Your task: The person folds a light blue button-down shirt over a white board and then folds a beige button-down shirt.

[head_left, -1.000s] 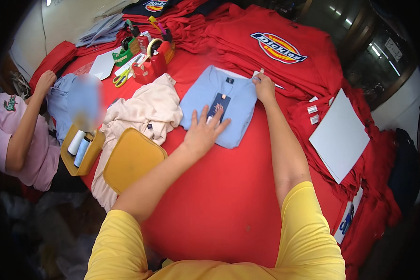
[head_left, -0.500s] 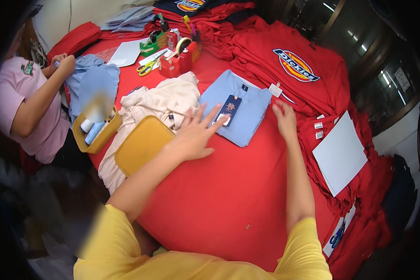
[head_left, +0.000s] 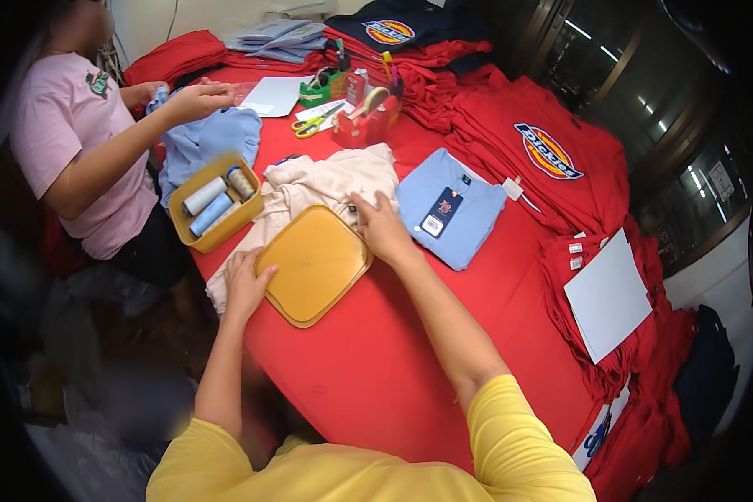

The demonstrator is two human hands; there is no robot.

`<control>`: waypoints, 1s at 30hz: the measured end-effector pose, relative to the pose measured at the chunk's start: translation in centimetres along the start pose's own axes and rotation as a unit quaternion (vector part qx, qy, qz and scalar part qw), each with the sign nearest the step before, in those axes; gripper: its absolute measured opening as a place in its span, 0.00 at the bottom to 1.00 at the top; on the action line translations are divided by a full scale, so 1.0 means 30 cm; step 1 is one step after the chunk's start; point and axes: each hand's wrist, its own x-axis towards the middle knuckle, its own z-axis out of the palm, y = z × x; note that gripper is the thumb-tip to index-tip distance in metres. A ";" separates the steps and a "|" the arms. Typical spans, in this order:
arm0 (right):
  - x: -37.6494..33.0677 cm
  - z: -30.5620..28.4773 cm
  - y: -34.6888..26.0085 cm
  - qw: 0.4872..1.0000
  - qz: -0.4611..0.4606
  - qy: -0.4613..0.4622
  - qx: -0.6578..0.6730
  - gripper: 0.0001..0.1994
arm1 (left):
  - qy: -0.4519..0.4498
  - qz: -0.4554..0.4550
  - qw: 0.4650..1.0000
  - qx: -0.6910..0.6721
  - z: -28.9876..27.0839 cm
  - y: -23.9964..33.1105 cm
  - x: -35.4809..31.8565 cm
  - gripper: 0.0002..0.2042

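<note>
A yellow-brown rectangular plastic lid (head_left: 314,272) lies partly over a cream shirt (head_left: 347,173). At the lid's left edge is my left hand (head_left: 246,286), fingers apart over the cream cloth and thumb tip at the rim. My right hand (head_left: 383,230) is by the lid's upper right corner, its spread fingers over the cream shirt. Neither hand visibly grips anything. Just right of it rests a folded light blue shirt (head_left: 468,226) with a dark hang tag (head_left: 440,214).
A yellow tub (head_left: 188,238) holds thread spools. Across the left side, a co-worker in pink (head_left: 79,151) handles blue cloth (head_left: 213,138). Scissors (head_left: 314,125) and a red tape dispenser (head_left: 364,125) stand behind. Red garments (head_left: 594,205) and white card (head_left: 607,293) lie right.
My left hand has moved back from beside the blue shirt to the lid's left edge. My right hand has come left to the lid's right side. The view has shifted.
</note>
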 end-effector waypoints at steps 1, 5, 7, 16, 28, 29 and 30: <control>0.023 0.016 -0.021 1.000 0.012 -0.024 0.009 0.15 | 0.004 -0.003 1.000 -0.015 -0.008 -0.003 0.001 0.25; 0.091 -0.031 -0.066 0.996 -0.022 0.070 0.041 0.13 | 0.025 -0.069 0.851 -0.520 -0.032 -0.068 0.021 0.13; 0.060 -0.171 -0.110 0.983 -0.057 0.155 0.080 0.12 | 0.027 -0.077 0.758 -0.648 -0.077 -0.122 0.002 0.13; -0.792 -0.971 -0.174 0.930 0.183 0.284 0.147 0.08 | -0.116 -0.095 0.734 -0.663 -0.179 -0.124 -0.023 0.14; -1.668 -1.233 0.061 0.758 0.337 0.554 -0.073 0.17 | -0.034 -0.157 0.829 -0.535 0.162 0.042 0.413 0.19; -1.656 -1.211 0.078 0.768 0.335 0.541 -0.070 0.17 | -0.004 -0.155 0.844 -0.513 0.168 0.014 0.457 0.21; -1.659 -1.195 0.087 0.777 0.334 0.528 -0.079 0.17 | 0.018 -0.151 0.857 -0.493 0.177 0.010 0.483 0.23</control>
